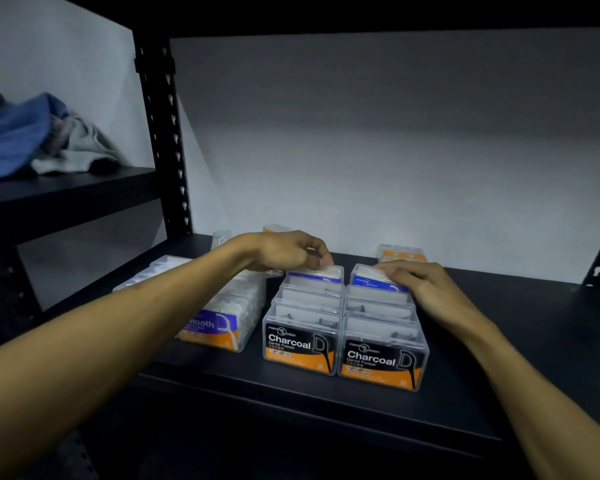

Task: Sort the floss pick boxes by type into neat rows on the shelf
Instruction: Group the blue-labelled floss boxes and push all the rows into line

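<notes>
On the black metal shelf [499,341], two rows of clear plastic Charcoal floss boxes [300,344]; left hand [284,251] pinches a blue-labelled box [314,273] behind them, right hand [426,282] another [371,278] (row counts unclear)

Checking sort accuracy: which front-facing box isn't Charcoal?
The purple Smooth box, leftmost of three front boxes; the two Charcoal boxes beside it carry black labels.

Up and far left of the hands, a heap of crumpled cloth [25,136], blue over grey-white, sits on a neighbouring dark shelf board [73,187]. A perforated black upright post [168,147] stands between that bay and the hands. Behind the hands, a plain pale wall [395,133].
</notes>
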Motion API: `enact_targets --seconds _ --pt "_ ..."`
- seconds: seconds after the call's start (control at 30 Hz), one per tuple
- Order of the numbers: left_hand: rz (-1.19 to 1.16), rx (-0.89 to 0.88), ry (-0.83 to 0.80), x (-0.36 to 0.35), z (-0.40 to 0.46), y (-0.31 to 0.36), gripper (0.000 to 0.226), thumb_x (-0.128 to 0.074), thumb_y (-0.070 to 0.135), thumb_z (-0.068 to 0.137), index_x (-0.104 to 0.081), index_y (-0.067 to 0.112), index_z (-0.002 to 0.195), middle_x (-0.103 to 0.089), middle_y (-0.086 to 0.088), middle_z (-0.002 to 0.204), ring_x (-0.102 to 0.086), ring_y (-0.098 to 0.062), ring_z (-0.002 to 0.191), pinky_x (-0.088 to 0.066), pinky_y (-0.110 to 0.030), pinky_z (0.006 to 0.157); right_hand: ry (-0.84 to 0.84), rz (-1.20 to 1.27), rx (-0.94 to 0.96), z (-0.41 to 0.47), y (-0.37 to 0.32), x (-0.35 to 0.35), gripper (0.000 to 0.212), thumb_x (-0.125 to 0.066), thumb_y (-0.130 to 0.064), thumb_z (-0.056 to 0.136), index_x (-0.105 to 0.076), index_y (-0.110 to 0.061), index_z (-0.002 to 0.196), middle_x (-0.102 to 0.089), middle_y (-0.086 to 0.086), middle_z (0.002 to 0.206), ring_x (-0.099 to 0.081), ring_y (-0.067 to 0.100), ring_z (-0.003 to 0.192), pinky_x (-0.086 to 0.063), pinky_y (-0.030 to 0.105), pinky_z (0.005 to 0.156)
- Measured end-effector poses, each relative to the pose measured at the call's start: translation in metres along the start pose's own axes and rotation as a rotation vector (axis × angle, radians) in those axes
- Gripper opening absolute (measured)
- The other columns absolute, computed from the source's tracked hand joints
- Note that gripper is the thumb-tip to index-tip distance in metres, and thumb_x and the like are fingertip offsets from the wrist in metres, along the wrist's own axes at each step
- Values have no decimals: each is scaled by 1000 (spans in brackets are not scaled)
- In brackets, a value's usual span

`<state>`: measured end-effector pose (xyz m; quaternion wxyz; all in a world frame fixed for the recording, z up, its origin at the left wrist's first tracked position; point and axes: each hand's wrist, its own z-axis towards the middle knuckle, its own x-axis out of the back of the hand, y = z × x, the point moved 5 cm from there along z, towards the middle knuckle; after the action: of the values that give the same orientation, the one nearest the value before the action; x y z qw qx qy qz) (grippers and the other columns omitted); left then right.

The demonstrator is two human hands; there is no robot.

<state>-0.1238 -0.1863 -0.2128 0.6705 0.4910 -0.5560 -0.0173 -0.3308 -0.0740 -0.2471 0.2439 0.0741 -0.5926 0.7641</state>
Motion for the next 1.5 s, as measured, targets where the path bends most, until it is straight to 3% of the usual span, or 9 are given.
enact_targets --seconds 0.1,0.27,0.57,0.77,0.9,1.07,1.3,1.43,1.5 --pt "76 -14 4 -3 -4 5 22 -49 17 103 -63 16 119 -66 3 109 -60 -11 100 -48 -22 89 0 49 -21 -7 -5 -5 28 -52 -11 100 -77 -19 107 -76 -13 106 -68 1 103 -50 13 88" --pt "281 -54 41 -8 -8 22 26 -46 12 103 -60 10 123 -65 -7 115 -57 -16 98 -45 -24 86 -54 173 -80 -19 -15 -14 35 -46 -28 104 -80 -18 103 -78 -3 106 -72 14 104 -49 33 100" --pt "291 -34 51 -15 -20 30 30 -43 11 102 -60 8 127 -61 -2 112 -56 -17 102 -43 -23 86 -89 179 -139 -29 -16 -16 44 -46 -54 99 -77 -25 111 -76 -1 114 -70 18 111 -41 47 112" --pt "363 -5 123 -16 -24 30 38 -40 47 103 -62 17 111 -62 -1 109 -58 -22 108 -45 -34 95 -103 151 -79 -44 -13 -13 68 -49 -84 80 -59 -44 133 -56 -12 145 -51 12 135 -32 51 118" --pt "324 25 140 -25 -34 33 64 -21 56 104 -52 14 142 -48 -7 151 -42 -27 139 -32 -38 114 -104 138 -45 -57 -14 -15 80 -51 -87 75 -48 -44 143 -47 -18 151 -44 8 140 -29 50 120" --pt "373 -49 159 -38 -43 44 59 -16 49 107 -37 19 152 -36 -5 159 -30 -25 148 -20 -40 121 -115 102 -24 -61 -18 -14 82 -54 -88 72 -40 -51 144 -39 -17 155 -40 12 142 -31 51 119" --pt "342 -65 189 -35 -32 34 41 -35 32 107 -62 12 130 -64 -8 132 -56 -25 121 -43 -38 105 -56 171 -130 -48 -12 -11 82 -48 -86 79 -62 -27 134 -64 -4 136 -58 14 127 -37 47 116" --pt "308 -61 179 -21 -17 33 28 -54 24 101 -70 16 122 -70 -3 124 -62 -20 115 -48 -33 102 66 98 -93 -35 -14 -4 24 -52 -31 103 -72 -23 112 -70 -5 120 -63 4 110 -44 31 108" --pt "236 -52 170 -16 -9 33 24 -61 23 98 -75 15 116 -73 -2 115 -65 -19 110 -50 -33 101 72 83 -84 -30 -12 -3 21 -54 -18 102 -73 -21 111 -71 -8 115 -63 5 110 -46 28 104"
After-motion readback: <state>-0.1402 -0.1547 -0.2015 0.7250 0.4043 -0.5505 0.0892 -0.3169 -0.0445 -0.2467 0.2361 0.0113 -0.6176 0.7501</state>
